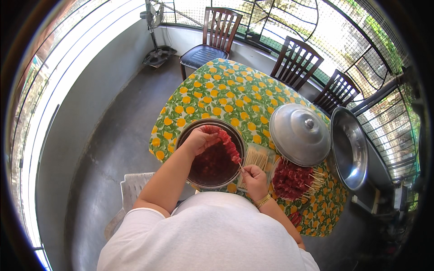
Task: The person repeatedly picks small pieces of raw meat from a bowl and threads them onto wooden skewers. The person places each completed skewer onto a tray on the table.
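Observation:
A bamboo skewer threaded with red raw meat [229, 147] slants over a large round metal pot [242, 139]. My left hand [200, 141] is closed on the meat at the skewer's upper end, above the pot. At the pot's right rim, my right hand [255, 179] pinches the bare lower end of the stick. Dark red meat in liquid [209, 165] lies inside the pot. Just beyond my right hand is a clear plastic tray of bare bamboo sticks [257, 158]. Farther right, a heap of filled meat skewers [291, 180] has its stick ends pointing right.
A domed metal lid [296, 131] stands behind the skewer heap. A big metal basin [350, 149] is tilted at the table's right edge. The tablecloth [217, 95] has yellow fruit. Dark wooden chairs [296, 63] line the far side; a pale plastic chair [131, 192] is at left.

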Demonstrator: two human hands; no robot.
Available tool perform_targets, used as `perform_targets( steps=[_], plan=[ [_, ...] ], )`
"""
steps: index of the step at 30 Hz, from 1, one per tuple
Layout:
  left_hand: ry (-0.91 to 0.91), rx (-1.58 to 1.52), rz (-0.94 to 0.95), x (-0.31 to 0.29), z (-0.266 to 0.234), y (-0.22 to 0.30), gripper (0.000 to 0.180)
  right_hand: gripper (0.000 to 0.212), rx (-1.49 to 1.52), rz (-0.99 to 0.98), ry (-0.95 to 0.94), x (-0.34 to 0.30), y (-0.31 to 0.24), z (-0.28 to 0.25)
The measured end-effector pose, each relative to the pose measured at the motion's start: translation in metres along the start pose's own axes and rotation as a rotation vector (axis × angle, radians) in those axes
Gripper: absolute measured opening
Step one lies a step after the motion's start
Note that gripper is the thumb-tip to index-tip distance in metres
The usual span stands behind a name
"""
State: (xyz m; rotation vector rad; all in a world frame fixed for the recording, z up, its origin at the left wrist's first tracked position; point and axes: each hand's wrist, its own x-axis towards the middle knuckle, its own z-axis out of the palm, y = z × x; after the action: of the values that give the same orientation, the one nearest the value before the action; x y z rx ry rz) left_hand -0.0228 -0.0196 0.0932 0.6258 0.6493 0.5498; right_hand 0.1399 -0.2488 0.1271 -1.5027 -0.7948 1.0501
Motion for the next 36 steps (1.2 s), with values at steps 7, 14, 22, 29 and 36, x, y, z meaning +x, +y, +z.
perform_targets(
  steps=[7,14,22,29,36],
  plan=[
    [0.067,0.050,0.011,0.000,0.007,0.004,0.021,0.007,-0.103,-0.091,-0.021,-0.001,-0.001,0.000],
    [0.080,0.128,0.118,-0.001,0.018,0.003,0.024,0.006,-0.171,-0.128,0.020,-0.003,-0.005,0.003],
    [0.153,0.213,0.132,-0.007,0.033,0.009,0.023,0.006,-0.198,-0.166,0.018,-0.004,-0.006,0.001],
    [0.184,0.102,0.094,-0.015,0.048,0.014,0.019,0.006,-0.171,-0.143,0.002,-0.003,-0.002,0.002],
    [0.259,0.072,0.136,-0.012,0.053,0.003,0.016,0.007,-0.137,-0.069,-0.008,-0.003,-0.002,0.005]
  ],
)
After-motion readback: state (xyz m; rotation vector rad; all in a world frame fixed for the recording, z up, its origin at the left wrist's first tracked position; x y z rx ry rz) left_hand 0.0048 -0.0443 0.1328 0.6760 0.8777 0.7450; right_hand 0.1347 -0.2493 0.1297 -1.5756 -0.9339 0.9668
